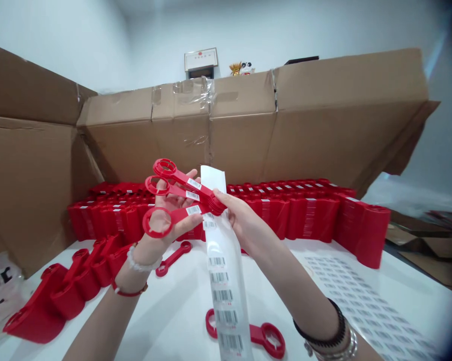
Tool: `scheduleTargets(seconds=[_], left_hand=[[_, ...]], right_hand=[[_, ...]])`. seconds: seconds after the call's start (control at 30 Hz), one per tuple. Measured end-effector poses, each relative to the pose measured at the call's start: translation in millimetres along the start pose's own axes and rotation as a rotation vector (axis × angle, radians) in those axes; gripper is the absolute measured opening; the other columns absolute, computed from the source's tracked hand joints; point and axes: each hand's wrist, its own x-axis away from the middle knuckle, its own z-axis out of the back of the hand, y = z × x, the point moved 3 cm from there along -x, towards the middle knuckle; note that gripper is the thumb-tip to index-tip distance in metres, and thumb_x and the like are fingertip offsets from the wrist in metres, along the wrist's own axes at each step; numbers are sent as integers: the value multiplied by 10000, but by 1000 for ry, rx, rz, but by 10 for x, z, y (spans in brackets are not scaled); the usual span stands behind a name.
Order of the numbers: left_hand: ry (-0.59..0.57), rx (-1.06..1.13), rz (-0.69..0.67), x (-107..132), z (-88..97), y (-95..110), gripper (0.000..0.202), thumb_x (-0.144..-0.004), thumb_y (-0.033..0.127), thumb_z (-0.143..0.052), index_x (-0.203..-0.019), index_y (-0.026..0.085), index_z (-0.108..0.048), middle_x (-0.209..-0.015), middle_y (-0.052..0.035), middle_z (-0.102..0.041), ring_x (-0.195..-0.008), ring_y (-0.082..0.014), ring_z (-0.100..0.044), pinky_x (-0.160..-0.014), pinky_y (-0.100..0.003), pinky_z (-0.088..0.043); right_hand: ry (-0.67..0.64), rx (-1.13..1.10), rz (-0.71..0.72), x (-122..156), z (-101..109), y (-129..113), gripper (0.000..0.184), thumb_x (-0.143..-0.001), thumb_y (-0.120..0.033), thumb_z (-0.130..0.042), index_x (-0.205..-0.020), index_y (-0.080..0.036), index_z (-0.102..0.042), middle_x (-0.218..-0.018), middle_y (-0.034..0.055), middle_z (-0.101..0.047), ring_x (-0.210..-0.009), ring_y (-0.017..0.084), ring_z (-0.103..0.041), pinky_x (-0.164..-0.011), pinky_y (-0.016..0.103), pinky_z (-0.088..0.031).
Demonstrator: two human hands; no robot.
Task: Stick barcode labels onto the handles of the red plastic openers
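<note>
Several red plastic ring wrenches [181, 177], each with a white barcode label on its handle, are fanned out in front of me. My right hand [235, 213] pinches their gathered ends, beside the top of a long strip of barcode labels [222, 250] that hangs toward me. My left hand [169, 210] is at the fanned side, its thumb pressed on the lowest wrench near its label and its other fingers behind the handles. Below the hands, one wrench [174, 258] lies on the white table. Another wrench [273, 341] lies nearer, partly covered by the strip.
Stacked red wrenches [271, 213] line the back of the table [162, 311]. More bundles [71, 291] stand at left. Label sheets [361, 296] lie at right. Cardboard walls [241, 135] rise behind, and a plastic bag [2, 286] sits at far left.
</note>
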Motion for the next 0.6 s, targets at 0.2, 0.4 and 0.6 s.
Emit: scheduleTargets(seconds=[0.2, 0.4, 0.6], left_hand=[[140, 141, -88, -82, 85, -9, 488, -846, 225, -731, -1300, 322, -583, -1390, -37, -559, -1301, -261, -525, -1051, -395, -509], [258, 81, -98, -106, 133, -33, 376, -809, 249, -768, -1171, 223, -672, -1206, -75, -676, -1122, -234, -642, -954, -353, -566], [239, 167, -6, -84, 80, 34, 361, -830, 224, -740, -1178, 240, -647, -1265, -68, -651, -1143, -229, -638, -957, -326, -555]], right_hand=[[-9, -16, -53, 7, 2, 42, 333, -893, -452, -657, -1037, -161, -730, -1013, 105, -729, -928, 239, -694, -882, 370, -540], [-14, 31, -34, 20, -23, -2, 335, -879, -478, -663, -998, -173, -733, -980, 87, -731, -907, 219, -697, -833, 327, -553], [1, 41, 6, -7, 36, 59, 353, -879, -477, -666, -1053, -172, -701, -997, 83, -718, -919, 225, -689, -859, 360, -544]])
